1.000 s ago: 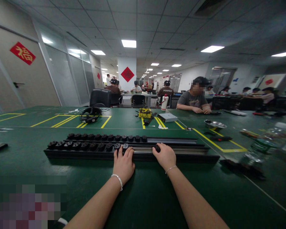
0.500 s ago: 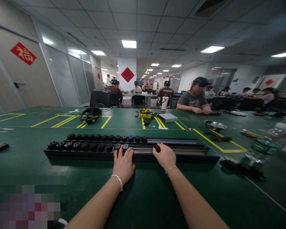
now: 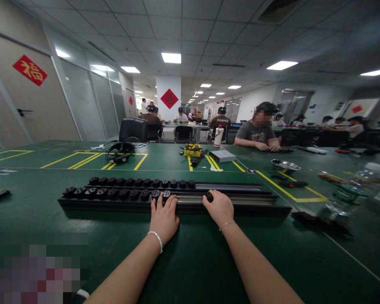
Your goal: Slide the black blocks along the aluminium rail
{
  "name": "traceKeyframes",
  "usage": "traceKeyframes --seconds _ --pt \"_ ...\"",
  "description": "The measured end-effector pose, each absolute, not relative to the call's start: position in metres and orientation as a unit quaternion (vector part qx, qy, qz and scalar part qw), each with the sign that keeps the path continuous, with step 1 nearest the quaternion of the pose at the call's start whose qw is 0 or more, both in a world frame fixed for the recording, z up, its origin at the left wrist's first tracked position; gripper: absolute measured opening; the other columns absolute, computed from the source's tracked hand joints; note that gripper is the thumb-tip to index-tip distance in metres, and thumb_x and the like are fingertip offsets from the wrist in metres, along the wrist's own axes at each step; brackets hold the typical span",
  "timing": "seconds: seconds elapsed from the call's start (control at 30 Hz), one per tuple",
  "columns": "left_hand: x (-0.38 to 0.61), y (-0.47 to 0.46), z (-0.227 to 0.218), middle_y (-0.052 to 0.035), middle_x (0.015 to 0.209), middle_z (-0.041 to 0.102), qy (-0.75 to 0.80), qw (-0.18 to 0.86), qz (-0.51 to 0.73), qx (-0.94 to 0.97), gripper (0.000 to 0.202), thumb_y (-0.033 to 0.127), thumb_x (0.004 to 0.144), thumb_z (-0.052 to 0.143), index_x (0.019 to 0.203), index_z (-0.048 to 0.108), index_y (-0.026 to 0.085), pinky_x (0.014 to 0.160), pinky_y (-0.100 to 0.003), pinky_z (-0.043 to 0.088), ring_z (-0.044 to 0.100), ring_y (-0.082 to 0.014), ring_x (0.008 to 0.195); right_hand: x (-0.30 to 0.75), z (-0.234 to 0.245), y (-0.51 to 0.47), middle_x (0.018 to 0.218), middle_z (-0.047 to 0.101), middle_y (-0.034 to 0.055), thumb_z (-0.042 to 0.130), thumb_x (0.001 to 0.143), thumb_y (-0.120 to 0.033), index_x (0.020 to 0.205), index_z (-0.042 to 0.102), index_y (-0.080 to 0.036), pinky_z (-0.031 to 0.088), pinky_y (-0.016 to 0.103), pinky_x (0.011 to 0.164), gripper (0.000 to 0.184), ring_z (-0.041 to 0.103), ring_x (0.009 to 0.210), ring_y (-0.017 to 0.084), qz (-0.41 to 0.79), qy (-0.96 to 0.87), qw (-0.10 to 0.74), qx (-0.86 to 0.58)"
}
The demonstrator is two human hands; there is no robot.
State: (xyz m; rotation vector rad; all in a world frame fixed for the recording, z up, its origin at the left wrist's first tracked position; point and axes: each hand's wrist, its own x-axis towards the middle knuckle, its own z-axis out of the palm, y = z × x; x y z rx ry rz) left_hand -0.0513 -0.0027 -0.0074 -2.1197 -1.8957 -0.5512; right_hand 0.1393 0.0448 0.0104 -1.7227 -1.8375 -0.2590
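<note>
A: What has just changed for our hands?
B: Almost nothing that we can find. During the last second our left hand and our right hand stay in the same places, and the row of black pieces, to the left of our left fingers, has not become longer. So our work at the rail makes, we think, a small pause.
A: Where is the small knob?
B: Our right fingers pinch it above the rail, well apart from our left fingers.
A: And the left fingers?
B: They spread over the near edge, beside the last piece. Their tips are partly hidden, so we cannot tell if they grip.
A: And our arms?
B: Both reach forward over the tabletop, slanting inward, backs of the hands upward.
</note>
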Motion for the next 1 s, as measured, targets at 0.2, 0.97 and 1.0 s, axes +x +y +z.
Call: traceKeyframes --seconds 0.2,0.97,1.0 --pt "-0.0520 -0.0021 -0.0091 -0.0014 0.134 0.043 -0.648 0.128 -0.190 -0.727 0.049 0.020 0.071 0.047 0.119 0.047 0.025 0.105 -0.052 0.013 0.022 -0.0309 0.129 0.1396 0.0090 0.0462 0.085 0.066 0.0064 0.046 0.077 -0.037 0.080 0.064 -0.018 0.038 0.027 0.081 0.026 0.058 0.090 0.018 -0.105 -0.693 0.307 -0.644" --pt "-0.0520 -0.0028 -0.0069 -0.0016 0.133 0.044 -0.646 0.123 -0.190 -0.729 0.048 0.022 0.072 0.047 0.120 0.047 0.025 0.105 -0.053 0.014 0.022 -0.0320 0.129 0.1415 0.0102 0.0452 0.085 0.066 0.0059 0.045 0.077 -0.034 0.081 0.063 -0.019 0.039 0.026 0.076 0.024 0.058 0.084 0.018 -0.095 -0.686 0.318 -0.648" --pt "-0.0518 -0.0029 -0.0066 -0.0017 0.133 0.044 -0.648 0.122 -0.189 -0.728 0.048 0.022 0.072 0.047 0.119 0.047 0.025 0.105 -0.053 0.014 0.022 -0.0316 0.129 0.1418 0.0100 0.0452 0.085 0.066 0.0057 0.045 0.077 -0.034 0.081 0.063 -0.019 0.039 0.026 0.075 0.024 0.058 0.083 0.018 -0.096 -0.685 0.319 -0.648"
